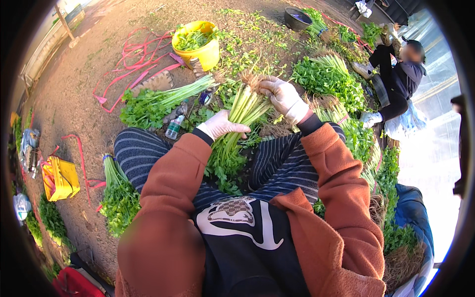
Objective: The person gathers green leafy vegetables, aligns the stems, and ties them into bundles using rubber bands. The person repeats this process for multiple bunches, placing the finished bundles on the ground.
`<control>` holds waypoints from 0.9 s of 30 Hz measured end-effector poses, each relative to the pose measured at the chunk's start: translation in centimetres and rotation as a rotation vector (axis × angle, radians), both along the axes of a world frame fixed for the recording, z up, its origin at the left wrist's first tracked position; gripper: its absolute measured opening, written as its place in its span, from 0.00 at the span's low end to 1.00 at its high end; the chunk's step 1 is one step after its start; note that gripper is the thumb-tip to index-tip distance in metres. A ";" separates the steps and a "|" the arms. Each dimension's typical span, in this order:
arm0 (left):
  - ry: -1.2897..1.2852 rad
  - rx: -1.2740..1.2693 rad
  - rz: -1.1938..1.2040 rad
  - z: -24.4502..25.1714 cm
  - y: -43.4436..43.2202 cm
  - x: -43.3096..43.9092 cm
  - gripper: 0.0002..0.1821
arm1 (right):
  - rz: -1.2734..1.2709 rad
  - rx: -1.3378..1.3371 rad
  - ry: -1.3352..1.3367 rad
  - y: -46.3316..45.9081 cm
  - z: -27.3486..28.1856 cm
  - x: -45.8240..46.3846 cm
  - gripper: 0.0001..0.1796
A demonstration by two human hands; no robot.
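Observation:
My left hand (222, 126), in a pale thin glove, is wrapped around the stalks of a celery bunch (245, 108). The bunch is held above my crossed legs, roots up and leaves hanging down. At its top, the gloved fingers of my right hand (284, 97) are closed on the brown celery roots (251, 80); the fingertips are partly hidden there. Left of the bunch, another celery bundle (178, 97) lies on the ground. A small plastic bottle (174, 127) with a green and white label rests beside my left knee.
A yellow bucket (206, 52) holds celery leaves, with pink strapping (139, 55) strewn nearby. Celery piles (330, 83) line the right side, where another person (399, 74) sits. A tied celery bundle (117, 189) and a yellow container (61, 178) are at left. A dark basin (297, 19) stands farther off.

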State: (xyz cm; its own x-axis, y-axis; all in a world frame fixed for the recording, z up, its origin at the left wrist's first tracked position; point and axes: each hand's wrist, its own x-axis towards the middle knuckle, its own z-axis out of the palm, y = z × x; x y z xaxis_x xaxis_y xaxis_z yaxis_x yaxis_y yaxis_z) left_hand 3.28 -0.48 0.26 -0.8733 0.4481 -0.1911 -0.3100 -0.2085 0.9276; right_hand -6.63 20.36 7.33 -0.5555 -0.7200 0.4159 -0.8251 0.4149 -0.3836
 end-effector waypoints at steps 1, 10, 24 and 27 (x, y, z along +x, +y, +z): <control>0.003 0.019 0.002 0.2 0.0 -0.1 0.22 | -0.042 -0.081 -0.035 -0.4 -0.4 0.3 0.08; 0.057 0.092 0.006 -0.3 -0.2 -0.1 0.22 | -0.137 -0.343 -0.209 -2.8 -0.5 1.0 0.09; 0.021 0.306 0.018 1.2 0.8 0.7 0.23 | -0.115 -0.547 -0.950 -1.9 0.1 4.4 0.29; 0.028 0.205 0.006 0.3 0.5 0.4 0.23 | -0.040 -0.738 -1.157 -2.7 0.4 4.2 0.30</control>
State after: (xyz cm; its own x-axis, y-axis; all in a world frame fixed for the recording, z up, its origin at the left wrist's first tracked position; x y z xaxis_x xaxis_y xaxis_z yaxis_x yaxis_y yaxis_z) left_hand 3.68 0.05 0.59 -0.8798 0.4699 -0.0719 -0.2826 -0.3955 0.8739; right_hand -2.47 17.67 7.75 -0.8595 -0.5109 -0.0186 0.1211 -0.1682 -0.9783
